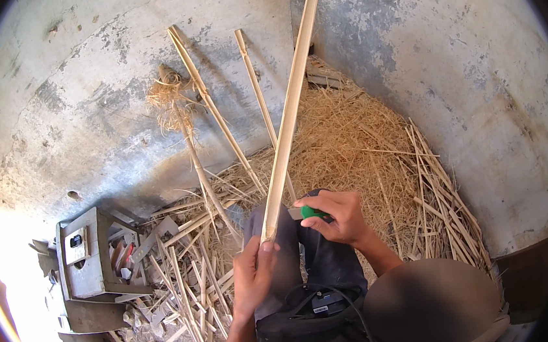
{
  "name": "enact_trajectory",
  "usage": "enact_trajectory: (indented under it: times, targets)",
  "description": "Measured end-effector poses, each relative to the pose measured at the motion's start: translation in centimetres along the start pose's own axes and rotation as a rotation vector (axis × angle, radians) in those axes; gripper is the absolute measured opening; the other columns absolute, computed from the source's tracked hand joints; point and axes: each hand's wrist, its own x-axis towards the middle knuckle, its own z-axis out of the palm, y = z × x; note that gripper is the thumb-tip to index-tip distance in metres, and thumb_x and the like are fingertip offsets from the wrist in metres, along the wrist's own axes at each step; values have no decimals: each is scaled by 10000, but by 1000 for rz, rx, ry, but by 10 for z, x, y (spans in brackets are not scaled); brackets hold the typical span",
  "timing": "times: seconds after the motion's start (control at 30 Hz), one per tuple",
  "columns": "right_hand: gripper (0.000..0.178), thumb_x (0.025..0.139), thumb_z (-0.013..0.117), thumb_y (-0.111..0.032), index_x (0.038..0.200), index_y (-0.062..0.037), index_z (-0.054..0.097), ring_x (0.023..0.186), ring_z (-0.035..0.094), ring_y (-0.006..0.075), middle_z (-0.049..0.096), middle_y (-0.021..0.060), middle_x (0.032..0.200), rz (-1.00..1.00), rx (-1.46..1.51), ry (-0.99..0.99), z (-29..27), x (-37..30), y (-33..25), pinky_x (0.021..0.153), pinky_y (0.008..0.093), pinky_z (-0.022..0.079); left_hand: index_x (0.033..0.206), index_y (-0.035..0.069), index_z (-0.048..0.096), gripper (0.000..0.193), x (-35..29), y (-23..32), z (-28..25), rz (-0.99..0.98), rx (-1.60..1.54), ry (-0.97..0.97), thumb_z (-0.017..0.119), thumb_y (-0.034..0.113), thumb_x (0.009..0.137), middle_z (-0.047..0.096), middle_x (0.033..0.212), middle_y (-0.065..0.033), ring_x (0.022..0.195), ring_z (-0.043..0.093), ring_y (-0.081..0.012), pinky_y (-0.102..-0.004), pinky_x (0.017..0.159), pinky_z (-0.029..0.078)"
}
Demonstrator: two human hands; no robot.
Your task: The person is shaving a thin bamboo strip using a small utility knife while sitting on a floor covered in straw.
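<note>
A long, pale split bamboo piece (288,121) slants up and away from my lap, its far end leaving the view at the top. My left hand (254,275) is closed around its near end, the thumb lying on the cut tip. Close to the strip's right side, my right hand (343,218) grips a small knife (314,213) with a green handle. Its short blade points left toward the bamboo; whether it touches cannot be made out. My legs (334,257) in dark trousers are beneath both hands.
Two bamboo lengths (215,114) (255,84) and a stick (192,149) tangled with shavings lean against the worn wall (110,87). Curly shavings (343,145) heap up ahead. Split strips (436,202) lie right, more (197,295) left. A wooden box (85,252) stands at left.
</note>
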Motion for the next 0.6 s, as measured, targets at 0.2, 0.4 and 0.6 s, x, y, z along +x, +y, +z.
enact_trajectory:
  times: [0.2,0.4,0.6]
  targets:
    - [374,873,844,-440,1117,-159,814,537,595,180,619,0,692,-65,-82,5,5,-3,-3,494,339,451,949,10,656,280,1,20,11,127,190,56,543,188,1134,534,630,6,565,462,-53,-261,526,353]
    - [387,875,837,-452,1128,-160,815,524,576,172,584,-7,672,-75,-78,33,6,-5,-4,487,333,435,937,4,660,238,1,18,17,223,291,126,563,140,1107,532,590,-6,546,488,-58,-268,514,359]
    - [384,874,842,-438,1131,-153,818,514,557,170,544,-7,643,-105,-108,11,5,-7,-7,475,338,421,931,7,657,231,0,25,19,194,266,125,560,128,1102,524,579,-11,534,479,-60,-272,508,354]
